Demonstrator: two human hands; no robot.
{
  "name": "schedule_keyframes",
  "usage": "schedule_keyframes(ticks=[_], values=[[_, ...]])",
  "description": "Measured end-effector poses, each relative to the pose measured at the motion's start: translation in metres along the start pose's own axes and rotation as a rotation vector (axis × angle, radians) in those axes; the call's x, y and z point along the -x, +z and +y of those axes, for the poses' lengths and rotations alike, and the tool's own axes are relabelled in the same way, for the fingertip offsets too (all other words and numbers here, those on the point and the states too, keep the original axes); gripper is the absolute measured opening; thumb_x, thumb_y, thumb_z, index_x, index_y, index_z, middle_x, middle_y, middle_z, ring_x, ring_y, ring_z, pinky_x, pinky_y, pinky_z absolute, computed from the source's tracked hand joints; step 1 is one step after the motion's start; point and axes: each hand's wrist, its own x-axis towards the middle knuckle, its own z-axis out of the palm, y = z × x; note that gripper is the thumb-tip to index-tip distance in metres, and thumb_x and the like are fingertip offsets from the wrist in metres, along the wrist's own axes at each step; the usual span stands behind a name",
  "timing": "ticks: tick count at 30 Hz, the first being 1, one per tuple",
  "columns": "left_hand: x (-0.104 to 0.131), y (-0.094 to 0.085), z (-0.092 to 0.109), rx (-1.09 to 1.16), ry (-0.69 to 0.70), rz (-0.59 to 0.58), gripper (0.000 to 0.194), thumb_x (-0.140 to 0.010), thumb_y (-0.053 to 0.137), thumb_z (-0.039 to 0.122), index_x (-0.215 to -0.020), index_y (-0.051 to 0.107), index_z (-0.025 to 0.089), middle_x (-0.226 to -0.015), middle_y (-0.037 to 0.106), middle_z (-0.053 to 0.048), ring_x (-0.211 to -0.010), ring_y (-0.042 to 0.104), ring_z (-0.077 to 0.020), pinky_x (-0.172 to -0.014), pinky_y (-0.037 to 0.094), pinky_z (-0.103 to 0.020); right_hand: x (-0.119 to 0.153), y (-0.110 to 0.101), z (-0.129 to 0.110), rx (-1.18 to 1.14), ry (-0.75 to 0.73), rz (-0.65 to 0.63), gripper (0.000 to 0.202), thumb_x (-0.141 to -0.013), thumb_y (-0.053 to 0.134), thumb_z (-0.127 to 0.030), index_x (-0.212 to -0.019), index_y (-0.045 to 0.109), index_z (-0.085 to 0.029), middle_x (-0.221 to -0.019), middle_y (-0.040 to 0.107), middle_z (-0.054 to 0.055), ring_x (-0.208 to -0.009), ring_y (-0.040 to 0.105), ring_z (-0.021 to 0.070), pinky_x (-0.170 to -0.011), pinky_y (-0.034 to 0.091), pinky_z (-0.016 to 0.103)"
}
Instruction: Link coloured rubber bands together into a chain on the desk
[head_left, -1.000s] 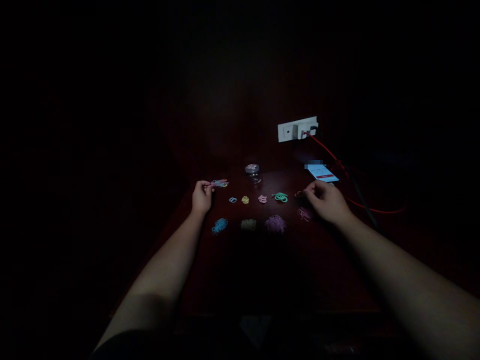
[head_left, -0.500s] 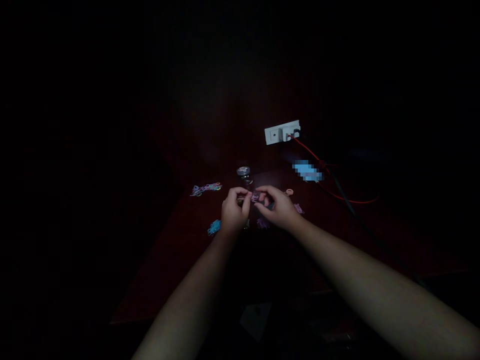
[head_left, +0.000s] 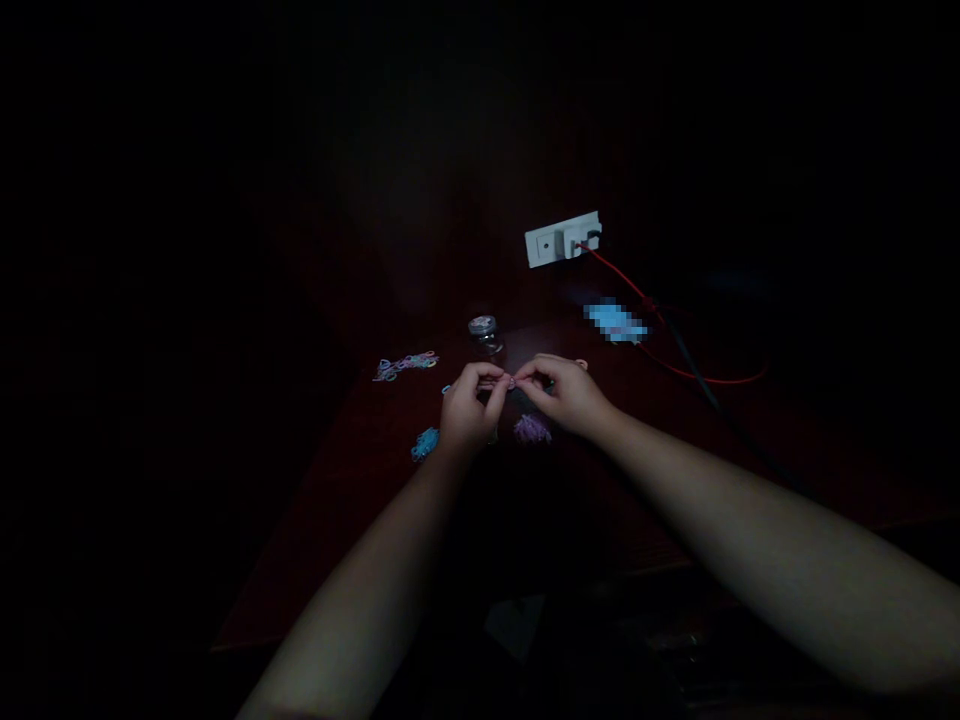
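Observation:
My left hand (head_left: 471, 405) and my right hand (head_left: 566, 392) meet over the dark red table, fingertips nearly touching. Both pinch a small bundle of pink bands (head_left: 511, 382) between them. A purple pile of bands (head_left: 532, 429) lies just below my right hand. Beside my left wrist is a blue pile of bands (head_left: 425, 443). Mixed coloured bands (head_left: 406, 366) are spread farther left. Behind my hands stands a clear jar with a lid (head_left: 483, 326). A peach band (head_left: 581, 365) shows partly behind my right hand.
A white socket plate (head_left: 562, 240) with plugs is on the wall behind. From it a red cable (head_left: 615, 270) and a dark cable run down to the right. A blurred light-blue object (head_left: 615, 321) lies at the back right. The surroundings are very dark.
My fingertips have drawn closer together around the pink bands. My right hand has turned slightly, and more of the purple pile shows. The background sits somewhat higher in view.

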Motion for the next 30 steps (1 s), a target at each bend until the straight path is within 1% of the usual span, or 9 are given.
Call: schedule_keyframes(ticks=[7,13,18,20,26,28,30], values=[[0.002,0.001,-0.005,0.052,0.029,-0.075,0.017,-0.078,0.066,0.018,-0.094,0.062,0.017,-0.09,0.068,-0.004,-0.079,0.067,-0.0139,-0.073,0.057,-0.026,0.0,0.002,0.008,0.004,0.022,-0.03,0.011,-0.086,0.055,-0.021,-0.083,0.064,-0.015,-0.08,0.065,0.005,-0.072,0.057,0.015,-0.067,0.041,0.026],[0.001,-0.001,-0.003,0.023,-0.002,-0.087,0.013,-0.078,0.067,0.02,-0.09,0.062,0.017,-0.084,0.068,-0.003,-0.074,0.065,-0.0127,-0.069,0.054,-0.025,0.001,0.006,0.015,-0.028,0.053,-0.092,0.012,-0.088,0.052,-0.022,-0.083,0.06,-0.016,-0.079,0.063,0.004,-0.072,0.056,0.015,-0.065,0.041,0.026],[-0.001,-0.005,0.002,-0.028,-0.007,-0.095,0.012,-0.079,0.066,0.02,-0.089,0.063,0.018,-0.084,0.069,-0.003,-0.077,0.065,-0.0134,-0.072,0.053,-0.026,0.0,0.005,0.012,-0.051,0.073,-0.106,0.013,-0.089,0.049,-0.023,-0.084,0.059,-0.016,-0.079,0.062,0.004,-0.073,0.056,0.0155,-0.066,0.041,0.026],[-0.001,-0.005,0.002,-0.009,-0.023,-0.101,0.012,-0.079,0.066,0.02,-0.089,0.063,0.018,-0.084,0.069,-0.003,-0.076,0.065,-0.0131,-0.071,0.053,-0.025,0.0,0.004,0.01,-0.055,0.079,-0.104,0.013,-0.089,0.049,-0.023,-0.084,0.058,-0.016,-0.079,0.062,0.004,-0.072,0.056,0.0154,-0.066,0.041,0.026],[0.001,-0.003,0.002,0.097,-0.1,-0.096,0.015,-0.076,0.067,0.019,-0.089,0.06,0.016,-0.078,0.068,-0.003,-0.068,0.064,-0.0111,-0.062,0.054,-0.022,-0.001,0.002,0.01,-0.056,0.089,-0.107,0.016,-0.091,0.044,-0.023,-0.082,0.056,-0.016,-0.077,0.06,0.003,-0.071,0.055,0.0147,-0.067,0.041,0.027],[0.002,-0.003,0.0,0.116,-0.114,-0.088,0.016,-0.075,0.067,0.019,-0.089,0.06,0.016,-0.078,0.068,-0.003,-0.067,0.065,-0.0109,-0.061,0.054,-0.021,-0.001,0.001,0.01,-0.058,0.094,-0.104,0.017,-0.092,0.041,-0.021,-0.084,0.056,-0.016,-0.077,0.06,0.003,-0.071,0.055,0.0145,-0.068,0.041,0.027],[0.002,-0.003,-0.001,0.132,-0.12,-0.077,0.017,-0.075,0.068,0.019,-0.089,0.06,0.016,-0.078,0.069,-0.004,-0.067,0.065,-0.0109,-0.061,0.054,-0.021,0.0,0.0,0.011,-0.06,0.089,-0.101,0.013,-0.09,0.043,-0.02,-0.088,0.056,-0.016,-0.078,0.059,0.003,-0.07,0.054,0.0139,-0.066,0.041,0.027]])
